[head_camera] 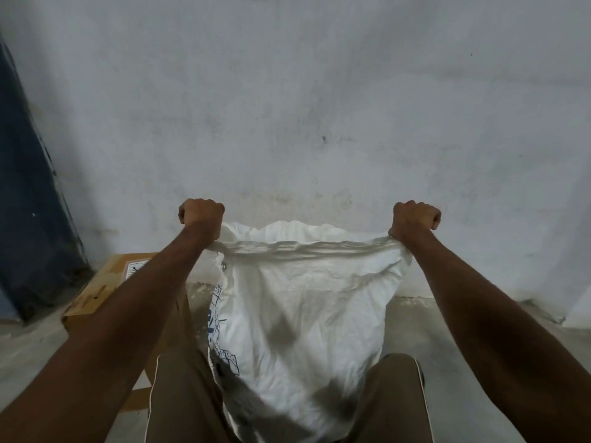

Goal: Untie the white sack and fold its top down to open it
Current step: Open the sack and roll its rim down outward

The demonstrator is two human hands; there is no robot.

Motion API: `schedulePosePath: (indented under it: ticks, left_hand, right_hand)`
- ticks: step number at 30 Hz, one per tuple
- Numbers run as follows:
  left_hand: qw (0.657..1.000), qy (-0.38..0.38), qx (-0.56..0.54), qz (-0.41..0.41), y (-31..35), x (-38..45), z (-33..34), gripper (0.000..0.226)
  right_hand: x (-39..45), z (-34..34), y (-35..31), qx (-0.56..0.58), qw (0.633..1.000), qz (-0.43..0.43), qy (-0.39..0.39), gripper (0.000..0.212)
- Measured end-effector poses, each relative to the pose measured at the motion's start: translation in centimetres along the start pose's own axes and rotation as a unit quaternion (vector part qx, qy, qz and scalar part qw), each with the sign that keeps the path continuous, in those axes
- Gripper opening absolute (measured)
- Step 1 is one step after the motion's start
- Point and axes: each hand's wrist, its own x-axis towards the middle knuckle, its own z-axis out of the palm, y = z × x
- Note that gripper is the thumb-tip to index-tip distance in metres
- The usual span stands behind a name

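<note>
With left hand (201, 215) at nine o'clock and right hand (415, 219) at three both fisted on the mouth of the white sack (303, 314) between the knees, roll the rim outward evenly.

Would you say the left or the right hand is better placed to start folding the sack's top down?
Neither clearly: left hand and right hand each grip a corner of the white sack, level, rim taut between them.

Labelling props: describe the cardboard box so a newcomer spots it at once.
Start at the grey wall and drop to its base, left of the white sack. The cardboard box lies there on the floor, partly behind the left forearm; it is the only brown thing with a white label.
</note>
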Motion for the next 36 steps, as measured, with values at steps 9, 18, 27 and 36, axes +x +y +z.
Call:
schedulePosePath:
  ticks: [9, 18, 27, 36]
  left_hand:
    - [0.958, -0.259, 0.121, 0.025, 6.1, 0.6, 0.3, 0.038]
    - [0.889, -0.415, 0.193, 0.033, 11.5, 3.3, 2.3, 0.047]
    - [0.927, -0.270, -0.184, 0.186, 16.6, 8.0, 7.0, 0.068]
    - [0.904, -0.337, -0.138, 0.225, 22.0, 7.9, 15.6, 0.087]
  right_hand:
    - [1.7, 1.1, -6.7, -0.244, 0.966, 0.027, -0.087, 0.045]
    - [3.7, 6.9, -14.0, 0.100, 0.966, -0.187, -0.150, 0.060]
    - [4.2, 18.4, -20.7, 0.174, 0.937, -0.226, -0.202, 0.055]
    - [4.7, 22.4, -22.9, 0.234, 0.932, -0.208, -0.185, 0.068]
